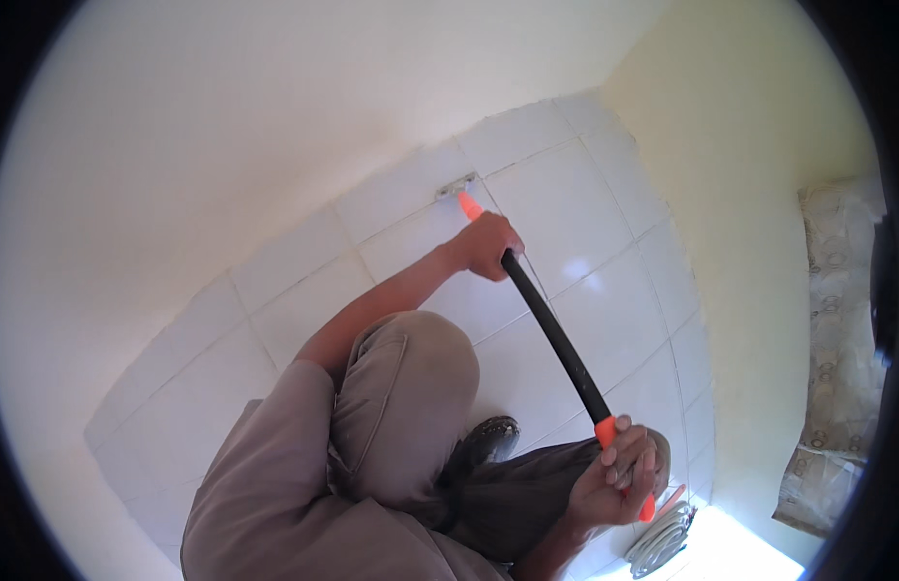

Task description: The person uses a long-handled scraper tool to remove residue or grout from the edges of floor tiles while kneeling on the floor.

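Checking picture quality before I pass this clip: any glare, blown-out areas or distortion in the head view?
Head view: the white wall at upper left is washed out; the floor patch at lower right is blown out; a soft reflection sits on the tiled floor; grout lines bend toward the dark fisheye rim; both hands, left hand and right hand, and the long-handled scraper stay sharp.

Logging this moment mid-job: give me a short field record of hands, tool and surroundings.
left hand: gripping the tool's black shaft near the head
right hand: closed on the orange end grip
tool: long black-handled scraper with orange ends, metal blade on the floor near the wall
floor: glossy white square tiles
posture: crouched, bent knee, dark shoe
nearby: coiled grey hose at bottom right
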### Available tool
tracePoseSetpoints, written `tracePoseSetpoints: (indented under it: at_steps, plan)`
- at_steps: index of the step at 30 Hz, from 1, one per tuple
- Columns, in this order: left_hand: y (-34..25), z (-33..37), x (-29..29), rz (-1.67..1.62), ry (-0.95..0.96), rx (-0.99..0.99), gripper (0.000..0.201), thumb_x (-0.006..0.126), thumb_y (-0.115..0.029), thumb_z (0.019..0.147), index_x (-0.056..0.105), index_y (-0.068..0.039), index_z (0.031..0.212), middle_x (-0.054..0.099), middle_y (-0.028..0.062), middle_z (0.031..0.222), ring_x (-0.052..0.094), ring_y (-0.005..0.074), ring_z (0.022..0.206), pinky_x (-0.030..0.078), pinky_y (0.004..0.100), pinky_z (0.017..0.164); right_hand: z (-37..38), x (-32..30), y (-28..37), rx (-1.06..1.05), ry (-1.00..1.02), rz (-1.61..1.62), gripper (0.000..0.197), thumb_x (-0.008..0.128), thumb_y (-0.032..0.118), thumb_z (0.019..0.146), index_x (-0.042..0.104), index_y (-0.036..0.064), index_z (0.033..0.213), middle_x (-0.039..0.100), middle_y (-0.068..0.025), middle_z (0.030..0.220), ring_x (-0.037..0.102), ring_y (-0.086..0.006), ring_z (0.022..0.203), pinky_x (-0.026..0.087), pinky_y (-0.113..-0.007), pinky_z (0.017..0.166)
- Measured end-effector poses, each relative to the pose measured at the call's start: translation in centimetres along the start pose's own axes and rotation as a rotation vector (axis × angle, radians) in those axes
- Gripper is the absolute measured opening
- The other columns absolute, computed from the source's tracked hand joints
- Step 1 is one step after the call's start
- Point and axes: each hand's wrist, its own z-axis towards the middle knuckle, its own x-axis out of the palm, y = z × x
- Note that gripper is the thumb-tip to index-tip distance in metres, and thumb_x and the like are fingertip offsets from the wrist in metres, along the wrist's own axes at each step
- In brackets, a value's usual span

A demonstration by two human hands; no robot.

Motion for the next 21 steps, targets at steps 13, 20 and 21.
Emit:
tracePoseSetpoints:
  at_steps: [13, 20, 21]
  plan:
    - [0.2, -0.1, 0.3, 0.045, 0.040, -0.072, 0.010, 0.064, -0.007, 0.050, 0.056, -0.010, 0.055, 0.061, 0.0045, 0.057, 0.060, 0.0284, 0.054, 0.038, 0.0386, 0.049, 0.3, 0.5, -0.2, -0.020, 0.011, -0.010, 0.035, 0.044, 0.010, 0.093, 0.034, 0.0156, 0.060, 0.032, -0.0013, 0.053, 0.040, -0.0137, 0.059, 0.042, -0.040, 0.089]
    - [1.9, 1.3, -0.4, 0.053, 0.102, -0.110, 0.015, 0.066, -0.011, 0.050, 0.052, -0.011, 0.054, 0.062, 0.0054, 0.059, 0.062, 0.0275, 0.057, 0.043, 0.0376, 0.054, 1.0, 1.3, -0.5, 0.021, -0.026, -0.029, 0.034, 0.045, 0.010, 0.095, 0.038, 0.0141, 0.062, 0.037, -0.0014, 0.055, 0.043, -0.0157, 0.060, 0.041, -0.043, 0.093]
    - [1.4, 0.8, -0.3, 0.072, 0.106, -0.101, 0.015, 0.065, -0.011, 0.050, 0.051, -0.011, 0.054, 0.062, 0.0058, 0.059, 0.062, 0.0280, 0.057, 0.043, 0.0376, 0.053, 0.6, 1.0, -0.9, -0.004, 0.018, 0.001, 0.032, 0.045, 0.010, 0.094, 0.039, 0.0136, 0.063, 0.038, -0.0017, 0.056, 0.044, -0.0155, 0.061, 0.041, -0.041, 0.092]
